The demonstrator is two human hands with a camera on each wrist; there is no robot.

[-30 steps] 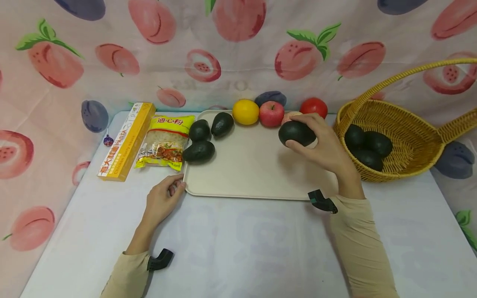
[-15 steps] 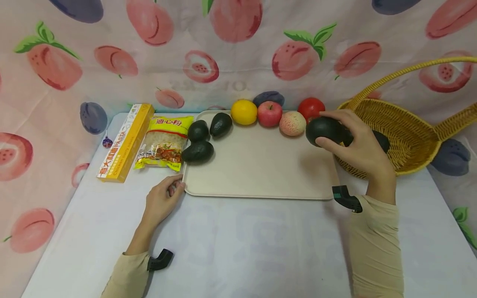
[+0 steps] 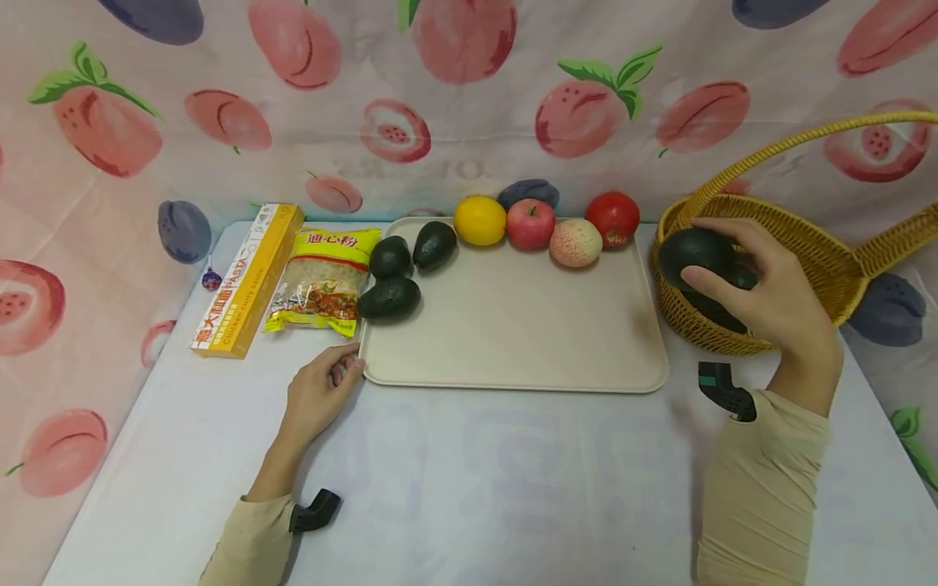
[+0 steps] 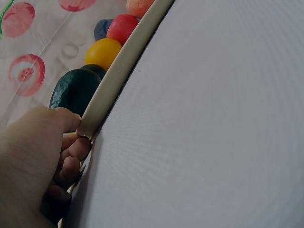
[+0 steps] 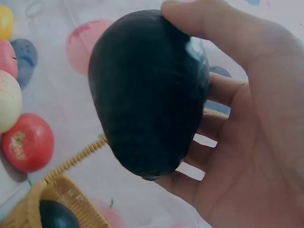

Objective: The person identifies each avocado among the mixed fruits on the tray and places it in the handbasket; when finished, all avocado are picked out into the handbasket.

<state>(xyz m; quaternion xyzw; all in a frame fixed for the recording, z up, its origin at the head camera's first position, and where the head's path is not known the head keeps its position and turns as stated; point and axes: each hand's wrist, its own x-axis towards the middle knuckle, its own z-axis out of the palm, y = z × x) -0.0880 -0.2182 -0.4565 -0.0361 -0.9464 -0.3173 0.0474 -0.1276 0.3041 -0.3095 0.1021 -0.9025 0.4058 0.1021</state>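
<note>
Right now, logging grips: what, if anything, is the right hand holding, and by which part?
The right hand grips an avocado: thumb on its broad end, fingers behind it.

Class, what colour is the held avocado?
The avocado is very dark green, almost black; the right wrist view shows it best.

Right hand [image 3: 780, 289]: holding one dark avocado [image 3: 694, 254] at wicker basket [image 3: 813, 252]. Left hand [image 3: 320, 392]: touching near-left corner of tray [image 3: 520, 325]. Along tray edges: three avocados [image 3: 390, 299], yellow fruit [image 3: 479, 220], apple [image 3: 531, 225], speckled peach [image 3: 575, 243], tomato [image 3: 612, 215].
</note>
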